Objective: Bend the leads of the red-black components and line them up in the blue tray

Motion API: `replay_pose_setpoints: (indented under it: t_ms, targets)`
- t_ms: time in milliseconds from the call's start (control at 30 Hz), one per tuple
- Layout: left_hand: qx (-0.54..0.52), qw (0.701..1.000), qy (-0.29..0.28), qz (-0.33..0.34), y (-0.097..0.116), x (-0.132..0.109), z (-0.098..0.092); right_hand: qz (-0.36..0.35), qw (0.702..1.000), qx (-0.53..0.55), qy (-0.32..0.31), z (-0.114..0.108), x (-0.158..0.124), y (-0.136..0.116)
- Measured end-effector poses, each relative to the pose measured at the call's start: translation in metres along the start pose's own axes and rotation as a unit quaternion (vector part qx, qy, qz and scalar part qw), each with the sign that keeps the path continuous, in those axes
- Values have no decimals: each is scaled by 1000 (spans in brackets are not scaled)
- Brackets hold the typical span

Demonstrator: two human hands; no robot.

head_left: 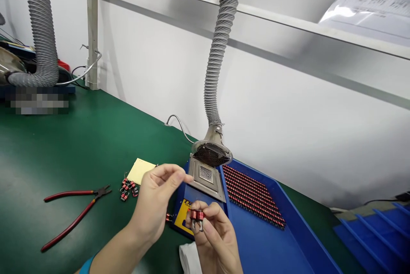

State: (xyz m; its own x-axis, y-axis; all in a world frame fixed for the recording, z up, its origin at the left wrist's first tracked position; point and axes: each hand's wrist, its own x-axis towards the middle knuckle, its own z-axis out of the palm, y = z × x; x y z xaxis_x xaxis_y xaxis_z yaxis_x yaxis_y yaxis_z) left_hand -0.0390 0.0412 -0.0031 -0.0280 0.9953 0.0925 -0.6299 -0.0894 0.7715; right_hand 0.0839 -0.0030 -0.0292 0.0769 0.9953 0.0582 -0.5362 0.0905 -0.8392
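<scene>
My right hand (215, 234) pinches a small red wound coil (196, 215) with metal leads, held up in front of a blue solder pot (205, 188). My left hand (157, 203) hovers just left of the pot, thumb and forefinger pinched together; whether anything is between them is too small to see. The pot has a grey square top with a small molten bath (206, 173). A fume extractor nozzle (211, 153) hangs directly behind it.
A blue tray (288, 231) holds rows of red coils (253, 195) on the right. On the green mat lie red-handled pliers (75, 212), several loose coils (128, 188) and a yellow note (140, 170). Grey flexible hoses (221, 43) rise behind; more blue trays (381, 227) sit far right.
</scene>
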Motion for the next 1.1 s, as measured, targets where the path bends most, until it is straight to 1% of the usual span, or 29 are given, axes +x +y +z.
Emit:
replay_pose_setpoints:
  t_ms: [33,67,100,167,200,267,333,400,500,633,767,833,867,933,967,1000,1033,1067,1100]
  targets:
    - [8,1000,-4,2,4,1,-2,1,1000,3,0,-1,0,-1]
    - [31,999,-24,0,7,2,-3,1,1000,6,1,-1,1,-1]
    - [68,996,-57,-8,10,3,-4,0,1000,8,1,-2,1,-1]
    - [144,980,-132,-33,11,2,-6,-1,1000,5,1,-4,1,-1]
    - [164,973,-158,-46,10,1,-6,-2,1000,1,-1,-5,2,-1]
    - [159,969,-174,-67,5,-1,-5,-1,1000,-10,-8,-6,2,1]
    - [125,975,-165,-80,0,-3,-4,1,1000,-18,-14,-6,1,3]
    - [115,977,-160,-81,-2,-3,-3,4,1000,-20,-17,-5,1,4]
    - [140,976,-154,-58,0,-2,-3,8,1000,-16,-17,-5,0,5]
    - [146,982,-121,-30,4,0,-4,15,1000,-6,-17,-4,1,4]
    - [98,991,-85,30,5,1,-5,11,1000,-4,-19,-2,1,-1]
    - [101,990,-69,64,10,0,-7,13,1000,-8,-9,-4,-3,-5]
    - [120,987,-66,82,14,-1,-9,16,1000,-9,1,-7,-7,-7]
    - [194,969,-76,132,23,-7,-15,23,999,-18,30,-17,-16,-13]
    - [244,950,-97,166,28,-12,-20,24,998,-25,44,-23,-21,-17]
    - [302,921,-133,208,31,-17,-27,23,997,-35,57,-30,-25,-22]
    - [356,882,-183,247,32,-25,-35,20,996,-51,68,-37,-28,-28]
    - [406,837,-235,282,30,-33,-46,19,994,-74,74,-44,-30,-36]
    - [450,791,-289,299,26,-44,-57,17,992,-102,79,-50,-28,-45]
